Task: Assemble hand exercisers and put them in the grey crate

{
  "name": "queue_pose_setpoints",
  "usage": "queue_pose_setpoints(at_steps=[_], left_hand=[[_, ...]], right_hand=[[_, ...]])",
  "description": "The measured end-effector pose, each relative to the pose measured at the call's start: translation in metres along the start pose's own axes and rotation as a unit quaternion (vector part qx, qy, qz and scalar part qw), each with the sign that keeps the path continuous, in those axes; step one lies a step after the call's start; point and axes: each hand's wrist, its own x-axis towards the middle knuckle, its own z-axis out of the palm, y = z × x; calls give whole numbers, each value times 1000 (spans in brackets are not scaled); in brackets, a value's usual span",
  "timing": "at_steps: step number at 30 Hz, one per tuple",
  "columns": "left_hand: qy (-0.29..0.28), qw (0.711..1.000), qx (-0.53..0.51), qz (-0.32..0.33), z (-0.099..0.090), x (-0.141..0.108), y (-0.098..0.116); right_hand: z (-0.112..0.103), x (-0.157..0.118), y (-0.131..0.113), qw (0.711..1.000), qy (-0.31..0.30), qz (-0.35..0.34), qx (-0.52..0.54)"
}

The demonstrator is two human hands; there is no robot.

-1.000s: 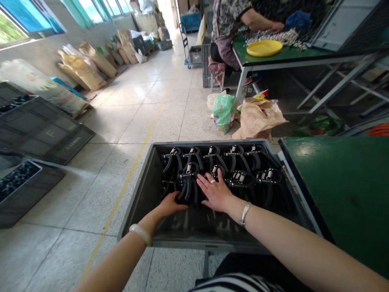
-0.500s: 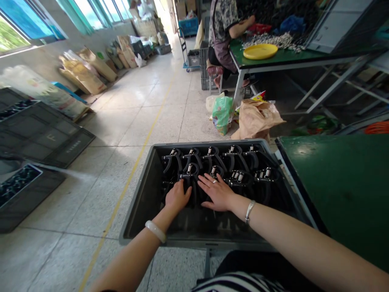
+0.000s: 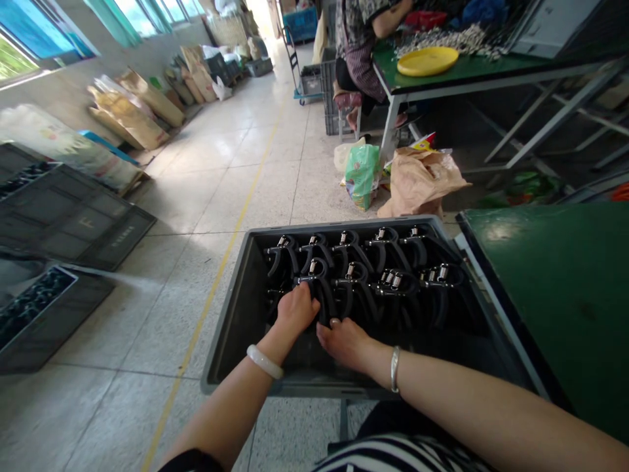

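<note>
A grey plastic crate [image 3: 339,229] sits directly before me, holding several black hand grips with steel springs, packed in rows. My left hand [image 3: 297,311] is curled over the handles of one black hand grip [image 3: 317,282] in the near row. My right hand [image 3: 344,344] lies just beside it, with its fingers bent down among the handle ends near the crate's middle. Those fingertips are hidden, so I cannot tell whether they close on a handle. Lower grips in the crate are partly hidden in shadow.
A green table [image 3: 550,295] stands close on my right. Dark crates [image 3: 63,216] lie on the floor at left. Plastic and paper bags [image 3: 420,183] sit ahead, beyond which a seated person [image 3: 361,46] works at a green table with a yellow plate [image 3: 427,61].
Both hands have drawn back toward me, and the left has curled over a grip. The view has shifted slightly, and the crate sits a little lower and further right.
</note>
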Motion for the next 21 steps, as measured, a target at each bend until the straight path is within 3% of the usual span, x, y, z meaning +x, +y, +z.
queue_pose_setpoints(at_steps=[4,8,12,17,21], left_hand=[[-12,1000,-6,-12,-6,1,0],[-42,999,29,-2,-11,6,-15],[-30,999,21,11,-6,10,-24],[-19,1000,11,-13,2,11,-15],[-5,1000,12,-20,6,12,-9]], right_hand=[[0,0,2,1000,11,15,14],[0,-4,2,998,-21,47,47],[0,-4,6,991,-21,75,104],[4,-1,14,968,9,79,236],[5,-7,16,954,18,42,297]])
